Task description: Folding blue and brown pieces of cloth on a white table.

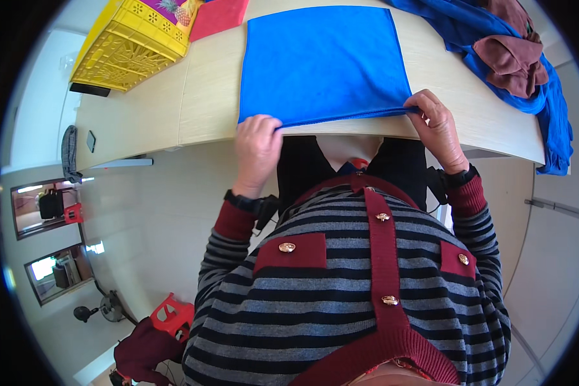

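Observation:
A bright blue cloth (321, 64), roughly square, lies spread flat on the pale wooden table (209, 96). Its near edge runs along the table's front edge and looks doubled or hemmed. My left hand (258, 148) pinches the near left corner between thumb and fingers. At the near right corner, my right hand (436, 125) grips the cloth the same way. The near edge is stretched between both hands, while the far part rests on the tabletop.
A yellow plastic basket (132, 55) stands at the far left beside a red flat piece (219, 18). Heaped blue cloth (553, 122) and brown cloth (511, 64) hang over the right edge. A phone-like object (91, 141) lies at the left. Behind, a person (145, 354) is near a red stool (174, 315).

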`<state>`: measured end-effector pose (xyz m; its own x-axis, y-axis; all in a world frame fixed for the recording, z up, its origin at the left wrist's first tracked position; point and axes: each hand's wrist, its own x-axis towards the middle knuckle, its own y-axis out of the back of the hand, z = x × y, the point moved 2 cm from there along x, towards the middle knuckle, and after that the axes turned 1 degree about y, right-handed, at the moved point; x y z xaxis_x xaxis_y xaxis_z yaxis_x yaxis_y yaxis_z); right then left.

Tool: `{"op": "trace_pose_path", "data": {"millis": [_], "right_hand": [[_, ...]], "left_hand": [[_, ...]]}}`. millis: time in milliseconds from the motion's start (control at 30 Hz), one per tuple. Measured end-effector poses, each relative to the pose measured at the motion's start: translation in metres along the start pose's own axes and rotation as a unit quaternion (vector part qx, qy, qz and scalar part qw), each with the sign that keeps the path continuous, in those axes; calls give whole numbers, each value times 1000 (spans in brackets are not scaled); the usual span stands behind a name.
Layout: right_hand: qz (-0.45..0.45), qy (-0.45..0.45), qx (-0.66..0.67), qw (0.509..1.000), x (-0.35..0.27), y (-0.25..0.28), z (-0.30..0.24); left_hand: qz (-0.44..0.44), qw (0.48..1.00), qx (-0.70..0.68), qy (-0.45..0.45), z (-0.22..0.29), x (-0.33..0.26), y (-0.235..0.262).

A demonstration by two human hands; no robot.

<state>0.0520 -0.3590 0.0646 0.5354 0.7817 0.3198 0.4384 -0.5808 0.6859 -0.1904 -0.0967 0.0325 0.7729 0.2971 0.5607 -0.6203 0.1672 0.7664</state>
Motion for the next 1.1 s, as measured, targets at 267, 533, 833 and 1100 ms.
{"op": "trace_pose_path", "data": {"millis": [267, 533, 833, 1100], "right_hand": [[-10, 6, -31, 999, 1, 2, 3], [-10, 116, -136, 984, 20, 14, 10], [176, 220, -85, 956, 105, 150, -108], [68, 172, -112, 976, 157, 177, -100]], "left_hand": [[-5, 996, 86, 38, -51, -20, 30], [-51, 997, 41, 34, -71, 9, 36], [146, 957, -249, 41, -54, 153, 178], [72, 969, -235, 31, -73, 205, 193]]}}
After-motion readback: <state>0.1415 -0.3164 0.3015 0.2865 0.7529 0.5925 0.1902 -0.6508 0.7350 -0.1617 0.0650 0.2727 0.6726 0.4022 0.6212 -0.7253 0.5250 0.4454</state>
